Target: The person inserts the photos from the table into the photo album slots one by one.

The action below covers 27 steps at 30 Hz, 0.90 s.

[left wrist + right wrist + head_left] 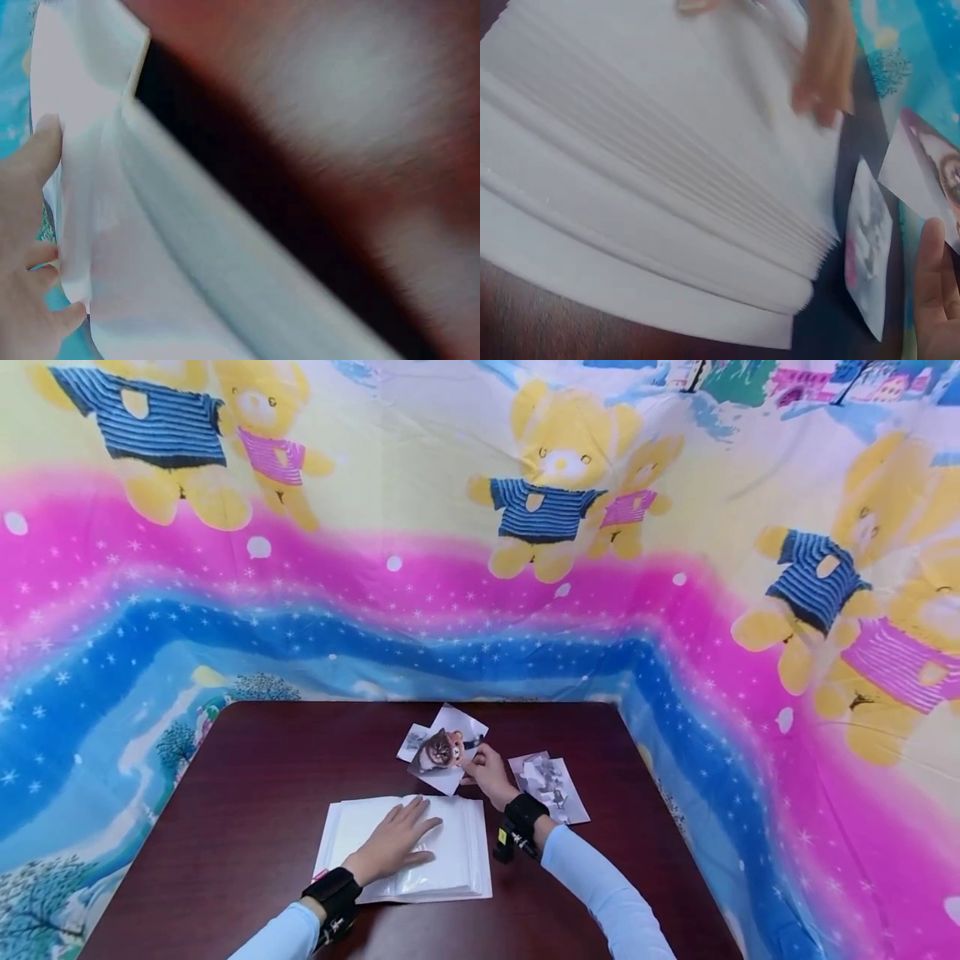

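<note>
"What has the right grip (491,775) got?"

"The edge of a cat photo (435,753), pinched between thumb and fingers; the photo sticks out just ahead and left of that grip. More prints (555,785) lie on the surface (262,777), near its right."

"And the left grip (396,843)?"

"Fingers spread, holding nothing, it rests on the open white album (363,818) directly beneath it."

Room is offered over the table (240,793), left of the album (461,864). Passage over the album is partly blocked by the left hand (395,845); the gap between the cat photo (437,753) and right-side photos (558,789) is taken by the right hand (492,777). The back is walled by cloth (450,643).
</note>
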Tool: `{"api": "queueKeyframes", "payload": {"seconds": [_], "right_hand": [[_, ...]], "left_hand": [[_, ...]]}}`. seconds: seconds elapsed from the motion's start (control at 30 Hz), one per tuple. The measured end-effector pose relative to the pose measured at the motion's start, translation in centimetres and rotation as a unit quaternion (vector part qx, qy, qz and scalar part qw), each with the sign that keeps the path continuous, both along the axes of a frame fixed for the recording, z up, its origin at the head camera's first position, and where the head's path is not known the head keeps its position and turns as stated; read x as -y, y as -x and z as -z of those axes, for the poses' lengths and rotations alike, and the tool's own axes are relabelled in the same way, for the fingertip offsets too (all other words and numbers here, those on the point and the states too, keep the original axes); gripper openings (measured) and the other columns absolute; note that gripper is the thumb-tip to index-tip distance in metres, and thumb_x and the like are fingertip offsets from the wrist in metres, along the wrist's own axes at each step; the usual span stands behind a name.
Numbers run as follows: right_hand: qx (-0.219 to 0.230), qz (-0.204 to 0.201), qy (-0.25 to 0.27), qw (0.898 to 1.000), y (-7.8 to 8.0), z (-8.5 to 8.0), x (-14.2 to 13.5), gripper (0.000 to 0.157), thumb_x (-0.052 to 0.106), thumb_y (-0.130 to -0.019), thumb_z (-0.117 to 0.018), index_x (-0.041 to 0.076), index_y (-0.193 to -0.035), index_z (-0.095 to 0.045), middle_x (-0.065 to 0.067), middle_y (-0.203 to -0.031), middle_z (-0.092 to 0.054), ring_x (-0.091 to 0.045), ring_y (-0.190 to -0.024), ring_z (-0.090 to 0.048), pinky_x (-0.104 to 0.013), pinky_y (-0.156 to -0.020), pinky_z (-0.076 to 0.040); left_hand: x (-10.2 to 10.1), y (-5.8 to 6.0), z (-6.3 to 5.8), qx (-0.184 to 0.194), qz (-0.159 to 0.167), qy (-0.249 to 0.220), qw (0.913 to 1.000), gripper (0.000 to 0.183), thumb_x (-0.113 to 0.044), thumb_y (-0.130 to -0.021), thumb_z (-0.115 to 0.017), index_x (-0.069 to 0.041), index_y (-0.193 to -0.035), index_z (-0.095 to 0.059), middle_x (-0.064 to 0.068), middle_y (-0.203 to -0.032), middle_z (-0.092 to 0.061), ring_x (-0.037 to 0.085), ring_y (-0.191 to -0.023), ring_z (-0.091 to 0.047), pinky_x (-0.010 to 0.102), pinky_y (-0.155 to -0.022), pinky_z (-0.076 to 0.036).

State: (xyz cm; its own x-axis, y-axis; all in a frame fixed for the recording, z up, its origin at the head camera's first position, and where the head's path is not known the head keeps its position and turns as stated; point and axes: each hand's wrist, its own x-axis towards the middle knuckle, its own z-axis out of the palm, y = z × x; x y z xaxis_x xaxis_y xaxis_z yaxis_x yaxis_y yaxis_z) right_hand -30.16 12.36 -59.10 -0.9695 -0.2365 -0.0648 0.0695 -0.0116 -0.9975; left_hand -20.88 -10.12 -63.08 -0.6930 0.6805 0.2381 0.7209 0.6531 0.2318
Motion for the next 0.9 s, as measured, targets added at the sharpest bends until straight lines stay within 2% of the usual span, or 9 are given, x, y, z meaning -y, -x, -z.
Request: {"api": "queueKeyframes", "payload": {"seconds": [0.13, 0.23, 0.47, 0.53, 0.73, 0.83, 0.9], "right_hand": [[0.007, 0.020, -0.004, 1.000, 0.3, 2.2, 1.0, 0.020, -0.010, -0.096, -0.053, -0.019, -0.096, -0.036, -0.009, -0.068, -0.047, -0.060, -0.083, -0.055, -0.063, -0.081, -0.052], [0.005, 0.040, -0.007, 0.999, 0.7, 3.2, 1.5, 0.015, -0.010, -0.095, -0.055, -0.014, -0.095, -0.041, -0.012, -0.072, -0.055, -0.051, -0.077, -0.062, -0.058, -0.078, -0.055], [0.008, 0.089, 0.000, 0.996, 1.6, 3.7, 2.0, 0.014, -0.010, -0.095, -0.056, -0.008, -0.093, -0.042, -0.011, -0.075, -0.057, -0.027, -0.069, -0.065, -0.045, -0.074, -0.059], [0.016, 0.093, -0.003, 0.996, 1.6, 3.8, 2.0, 0.013, -0.010, -0.095, -0.057, -0.008, -0.095, -0.043, -0.014, -0.078, -0.059, -0.029, -0.070, -0.065, -0.045, -0.074, -0.059], [0.019, 0.062, -0.035, 0.997, 1.3, 4.5, 1.6, 0.015, -0.011, -0.095, -0.055, -0.015, -0.096, -0.041, -0.032, -0.082, -0.058, -0.053, -0.077, -0.064, -0.055, -0.076, -0.057], [0.009, 0.050, -0.062, 0.997, 1.2, 4.7, 1.3, 0.016, -0.010, -0.094, -0.056, -0.016, -0.096, -0.041, -0.028, -0.079, -0.058, -0.053, -0.075, -0.063, -0.053, -0.073, -0.058], [-0.007, 0.052, -0.099, 0.994, 1.2, 4.8, 1.1, 0.015, -0.010, -0.093, -0.058, -0.013, -0.093, -0.043, -0.023, -0.075, -0.060, -0.046, -0.069, -0.065, -0.047, -0.066, -0.059]], "left_hand": [[0.0, 0.7, 0.2, 0.023, -0.001, 0.044, 0.9988, 0.060, -0.044, -0.089, -0.070, -0.006, -0.134, -0.059, 0.032, -0.143, -0.044, 0.046, -0.135, -0.039, 0.062, -0.106, -0.035], [0.0, 0.9, 0.5, 0.014, 0.000, 0.066, 0.9977, 0.059, -0.048, -0.090, -0.067, -0.008, -0.133, -0.060, 0.029, -0.142, -0.047, 0.043, -0.134, -0.042, 0.061, -0.107, -0.034], [-0.1, 0.8, 0.8, -0.018, 0.004, 0.022, 0.9996, 0.055, -0.044, -0.087, -0.071, -0.007, -0.128, -0.063, 0.029, -0.138, -0.051, 0.044, -0.130, -0.046, 0.063, -0.104, -0.036], [-0.1, 0.7, 1.0, -0.023, 0.003, 0.014, 0.9996, 0.054, -0.044, -0.087, -0.071, -0.007, -0.127, -0.063, 0.029, -0.138, -0.050, 0.044, -0.129, -0.046, 0.063, -0.104, -0.036], [-0.1, 0.7, 1.9, -0.038, 0.002, -0.005, 0.9993, 0.055, -0.046, -0.089, -0.069, -0.007, -0.126, -0.063, 0.030, -0.137, -0.050, 0.044, -0.129, -0.046, 0.063, -0.103, -0.036], [0.1, 0.8, 2.2, -0.044, 0.004, -0.015, 0.9989, 0.055, -0.047, -0.089, -0.068, -0.007, -0.127, -0.062, 0.030, -0.138, -0.049, 0.045, -0.130, -0.044, 0.064, -0.102, -0.037], [0.2, 0.8, 2.3, -0.038, 0.005, -0.022, 0.9990, 0.056, -0.047, -0.090, -0.067, -0.007, -0.129, -0.061, 0.030, -0.141, -0.046, 0.046, -0.132, -0.042, 0.064, -0.103, -0.036]]}}
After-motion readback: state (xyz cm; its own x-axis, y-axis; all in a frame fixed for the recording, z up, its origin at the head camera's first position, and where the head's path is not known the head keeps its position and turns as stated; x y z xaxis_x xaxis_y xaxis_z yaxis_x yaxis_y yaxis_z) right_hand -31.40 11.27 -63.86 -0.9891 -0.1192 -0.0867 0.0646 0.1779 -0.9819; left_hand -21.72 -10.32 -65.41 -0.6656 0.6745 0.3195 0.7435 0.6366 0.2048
